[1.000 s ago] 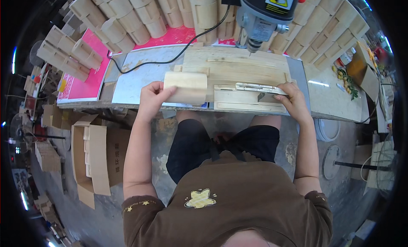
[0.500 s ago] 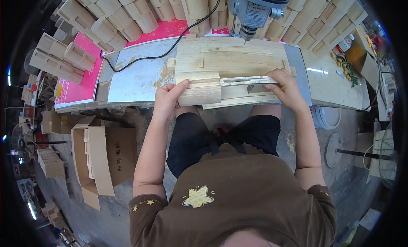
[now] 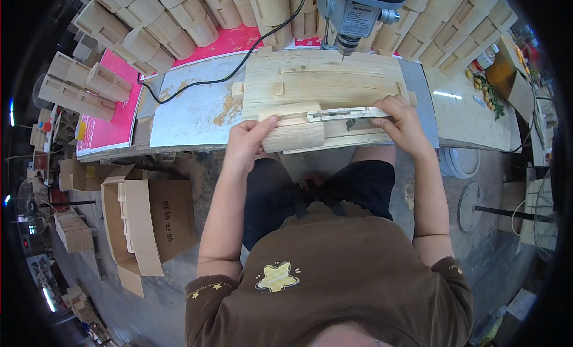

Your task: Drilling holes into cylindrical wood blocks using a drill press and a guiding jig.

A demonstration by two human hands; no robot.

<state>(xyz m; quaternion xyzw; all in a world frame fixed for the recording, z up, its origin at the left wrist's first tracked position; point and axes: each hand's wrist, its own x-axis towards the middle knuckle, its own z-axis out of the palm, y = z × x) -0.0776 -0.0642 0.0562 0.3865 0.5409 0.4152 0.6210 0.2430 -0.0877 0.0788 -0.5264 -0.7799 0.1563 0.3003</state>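
My left hand [image 3: 248, 144] is closed on the left end of a pale, rounded wooden block [image 3: 292, 137] with a groove along its top, thumb laid over the upper side. From the right, a slim, layered whitish strip [image 3: 340, 114] meets the block, its left end lying over the groove. The strip's right end is pinched between thumb and fingers of my right hand [image 3: 404, 125]. Below the strip, by my right thumb, a small dark metal piece [image 3: 351, 125] shows; what it is fixed to is unclear. Both hands are above the near edge of a wooden board [image 3: 328, 78] with battens.
A small bench drill [image 3: 357, 18] stands behind the board, its bit pointing down. Its black cable [image 3: 224, 78] curves across the left. Grooved wooden blocks [image 3: 158, 18] stand stacked along the back. An open cardboard box [image 3: 170, 221] is on the floor at left, a white bucket [image 3: 461, 163] at right.
My left hand has slid the wooden block to the right, so the strip overlaps its groove further. The right hand stays nearly where it was.
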